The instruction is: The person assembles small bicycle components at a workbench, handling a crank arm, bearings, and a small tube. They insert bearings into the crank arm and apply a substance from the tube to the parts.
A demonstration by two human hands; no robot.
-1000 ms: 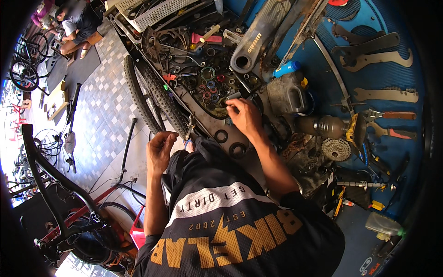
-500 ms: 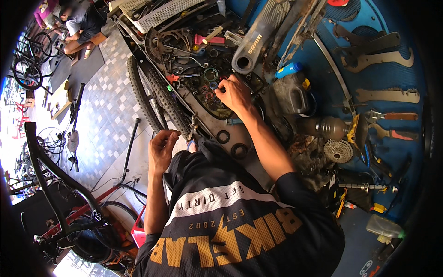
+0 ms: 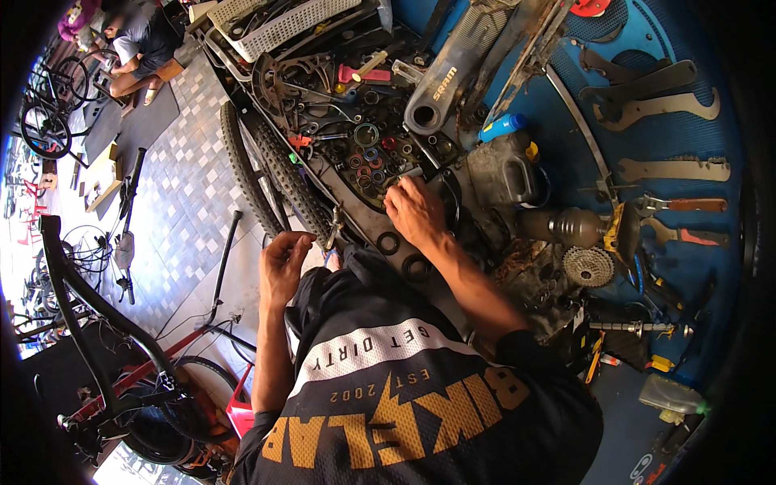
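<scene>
My right hand point(image 3: 416, 210) is at the near right edge of a spread of small bike parts, its fingers curled downward. Beside its fingertips shows a short grey cylindrical piece point(image 3: 411, 173); whether the hand grips anything is hidden. Just beyond lie a green ring point(image 3: 366, 133), a red ring point(image 3: 389, 143) and several small coloured rings. Two black rings point(image 3: 389, 243) rest on the near surface, below that hand. My left hand point(image 3: 283, 265) is raised left of my lap, thumb and fingers pinched together. Anything between those fingertips is too small to name.
Bike tyres point(image 3: 287, 166) run along the left of the parts. A large crank arm point(image 3: 440, 97), a dark jug point(image 3: 505, 174) and a cassette point(image 3: 588, 267) stand right. Wrenches point(image 3: 671, 168) hang on the blue board. A bike frame point(image 3: 105, 315) stands lower left; a person point(image 3: 145, 48) sits far left.
My right hand has drawn back toward me from the coloured rings to the near edge of the parts, uncovering the red ring. My left hand stays nearly still.
</scene>
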